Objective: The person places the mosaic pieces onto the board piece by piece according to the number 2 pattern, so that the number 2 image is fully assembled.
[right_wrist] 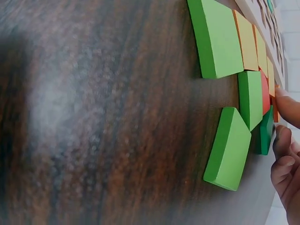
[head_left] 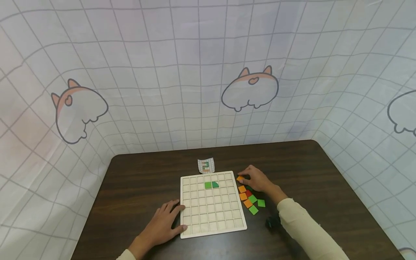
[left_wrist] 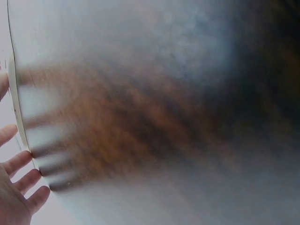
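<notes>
Lower right of centre, right hand (head_left: 256,180) pinches orange tile (head_left: 240,178) — hold edges, lift level; left hand (head_left: 162,222), fingers spread, should steady board (head_left: 211,208).

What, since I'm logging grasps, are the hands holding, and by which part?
The right hand pinches an orange tile by its edges, between thumb and fingers. The left hand grips nothing; it rests at the left edge of the board.

Small white paper card (head_left: 206,166), twelve o'clock from the cream square gridded board (head_left: 212,208) — finer print too small to read.
</notes>
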Tool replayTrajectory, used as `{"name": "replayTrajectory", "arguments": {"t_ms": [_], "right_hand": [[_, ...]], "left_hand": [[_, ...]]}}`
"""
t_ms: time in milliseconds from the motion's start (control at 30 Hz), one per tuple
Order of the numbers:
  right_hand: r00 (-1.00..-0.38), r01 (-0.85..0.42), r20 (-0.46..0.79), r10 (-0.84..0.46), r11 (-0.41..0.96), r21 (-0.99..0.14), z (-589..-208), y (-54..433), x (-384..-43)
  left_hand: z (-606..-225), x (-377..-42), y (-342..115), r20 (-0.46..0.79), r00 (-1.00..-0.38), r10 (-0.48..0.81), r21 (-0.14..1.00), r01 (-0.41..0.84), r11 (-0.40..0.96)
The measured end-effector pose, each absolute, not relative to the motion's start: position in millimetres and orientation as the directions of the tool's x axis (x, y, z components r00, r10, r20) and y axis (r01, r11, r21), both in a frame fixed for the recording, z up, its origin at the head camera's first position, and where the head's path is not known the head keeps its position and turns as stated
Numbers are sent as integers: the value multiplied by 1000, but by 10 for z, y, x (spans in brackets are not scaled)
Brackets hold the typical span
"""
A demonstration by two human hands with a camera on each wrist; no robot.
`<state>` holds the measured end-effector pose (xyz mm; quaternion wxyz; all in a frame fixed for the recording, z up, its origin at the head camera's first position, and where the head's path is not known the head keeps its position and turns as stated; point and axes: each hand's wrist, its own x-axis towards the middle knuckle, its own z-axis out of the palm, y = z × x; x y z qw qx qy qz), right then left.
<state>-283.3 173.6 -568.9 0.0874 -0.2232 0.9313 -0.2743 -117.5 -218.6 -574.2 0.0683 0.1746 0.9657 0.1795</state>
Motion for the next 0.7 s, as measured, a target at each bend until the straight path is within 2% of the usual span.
{"name": "replayTrajectory", "arguments": {"t_ms": [200, 433, 700], "right_hand": [[-875, -400, -1, -483, 726, -559, -5727, 1728, -2839], [-879, -382, -2, -476, 709, -593, -5729, 1696, -2831], [-889, -368, -9, -458, 727, -580, -5724, 1649, -2801]], "left_hand": [[-5739, -1170, -2183, -71, -929, 364, 368, 314, 875], [-5727, -1172, -2175, -76, -929, 362, 373, 310, 874], [-5742, -1176, -2176, -73, -927, 369, 363, 320, 875]]}}
